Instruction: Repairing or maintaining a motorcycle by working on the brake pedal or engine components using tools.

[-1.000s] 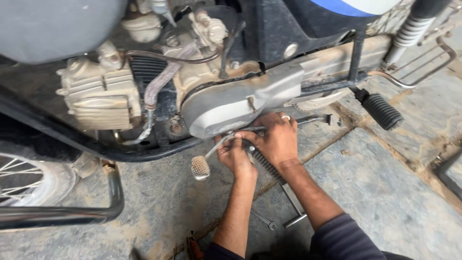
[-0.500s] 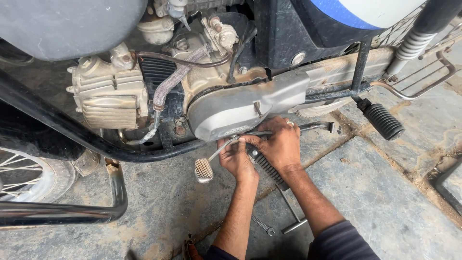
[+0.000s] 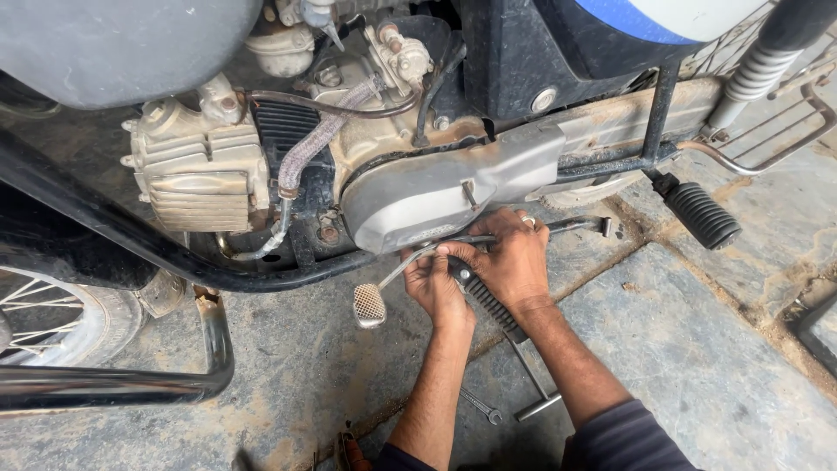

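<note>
**Both hands closed in under the engine cover**

Since the earlier frames, little had shifted: both hands had stayed bunched at the same spot beneath the engine, and only the view had drifted slightly, bringing the brake pedal nearer the middle of the picture.

At this moment the left hand (image 3: 436, 283) was curled around the thin lever arm just under the grey engine cover (image 3: 418, 196), fingers wrapped shut on the metal. The right hand (image 3: 514, 257) lay over and just beside it, fingers folded down at the junction of lever and footrest; whether it was clamped on the rod or only pressing there could not be told, since the fingertips were hidden.

The brake pedal (image 3: 369, 305) sat down and to the left of both hands, its lever running up and rightward into the grip, so the left hand was the nearer one to the pad. The ribbed black footrest (image 3: 488, 301) passed between the wrists, slanting down toward the person. A second footrest (image 3: 702, 214) stood well apart to the right.

On the stone floor (image 3: 697, 349) near the forearms lay a T-handled wrench (image 3: 532, 384) and a small spanner (image 3: 479, 408).
</note>
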